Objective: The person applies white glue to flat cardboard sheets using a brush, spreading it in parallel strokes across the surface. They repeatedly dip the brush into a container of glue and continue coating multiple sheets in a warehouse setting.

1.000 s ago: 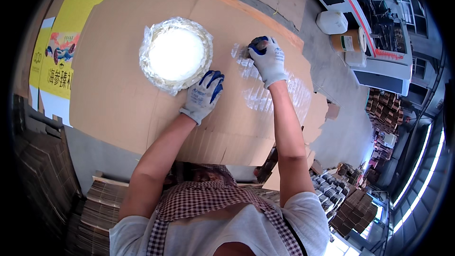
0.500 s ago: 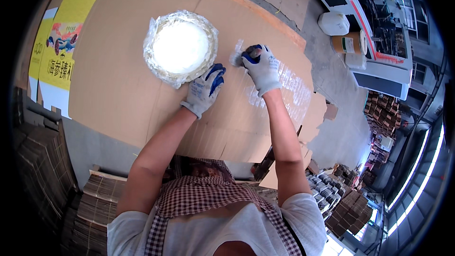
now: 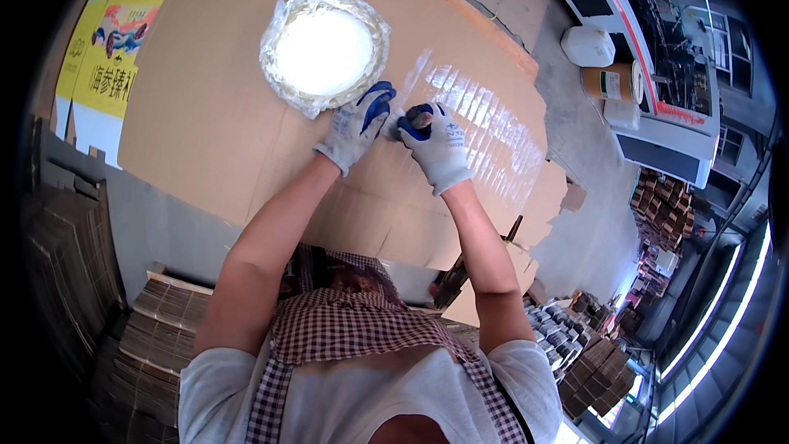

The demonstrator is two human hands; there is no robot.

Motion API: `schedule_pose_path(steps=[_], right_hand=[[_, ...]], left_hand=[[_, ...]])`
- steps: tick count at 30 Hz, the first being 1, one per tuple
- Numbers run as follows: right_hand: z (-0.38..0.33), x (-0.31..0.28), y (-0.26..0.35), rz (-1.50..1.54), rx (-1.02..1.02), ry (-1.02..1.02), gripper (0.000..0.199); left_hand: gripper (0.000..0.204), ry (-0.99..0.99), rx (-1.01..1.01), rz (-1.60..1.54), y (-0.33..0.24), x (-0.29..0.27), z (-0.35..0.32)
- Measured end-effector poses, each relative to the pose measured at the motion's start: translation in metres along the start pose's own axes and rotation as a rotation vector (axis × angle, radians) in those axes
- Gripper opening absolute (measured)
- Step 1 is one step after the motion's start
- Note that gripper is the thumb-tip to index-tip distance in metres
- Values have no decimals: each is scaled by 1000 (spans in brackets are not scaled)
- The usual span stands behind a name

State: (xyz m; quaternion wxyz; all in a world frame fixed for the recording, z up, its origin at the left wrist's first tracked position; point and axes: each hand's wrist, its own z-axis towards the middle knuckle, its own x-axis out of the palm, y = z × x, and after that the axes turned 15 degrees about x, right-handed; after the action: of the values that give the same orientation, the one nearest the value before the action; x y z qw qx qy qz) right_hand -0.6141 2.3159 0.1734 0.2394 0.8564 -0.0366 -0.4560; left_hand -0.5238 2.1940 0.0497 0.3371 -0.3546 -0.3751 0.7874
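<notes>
A round basin (image 3: 279,90) edged in crinkled clear film holds a glaring white content on the cardboard sheet (image 3: 197,131). My left hand (image 3: 355,127), in a grey-white glove with blue fingers, lies beside the basin's near right rim, fingers apart and holding nothing I can see. Just to its right, my right hand (image 3: 436,144) in a matching glove is closed round a brush-like tool (image 3: 421,120) with a dark grip. The tool's pale end, partly hidden and blurred, points at the cardboard between the hands. Glossy whitish streaks (image 3: 485,123) run across the sheet to the right.
Yellow printed board (image 3: 111,66) lies at the left edge. Bundled flat cardboard (image 3: 168,312) is stacked at the lower left. Beyond the table's right side stand a white jug (image 3: 588,47), a brown drum (image 3: 612,82) and a white machine (image 3: 670,136).
My right hand has moved left and nearer with the tool, coming close to my left hand. The head view has shifted slightly; my left hand stays by the basin.
</notes>
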Motion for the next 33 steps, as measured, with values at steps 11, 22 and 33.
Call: schedule_pose_path(steps=[11,22,33], right_hand=[[-39,18,-29,20,-184,-183,38],[-48,-23,-35,417,27,-250,34],[42,48,127,25,-155,-235,33]], left_hand=[[35,22,33,112,12,1,-5],[36,27,24,100,10,5,-2],[71,286,-106,169,38,25,-32]])
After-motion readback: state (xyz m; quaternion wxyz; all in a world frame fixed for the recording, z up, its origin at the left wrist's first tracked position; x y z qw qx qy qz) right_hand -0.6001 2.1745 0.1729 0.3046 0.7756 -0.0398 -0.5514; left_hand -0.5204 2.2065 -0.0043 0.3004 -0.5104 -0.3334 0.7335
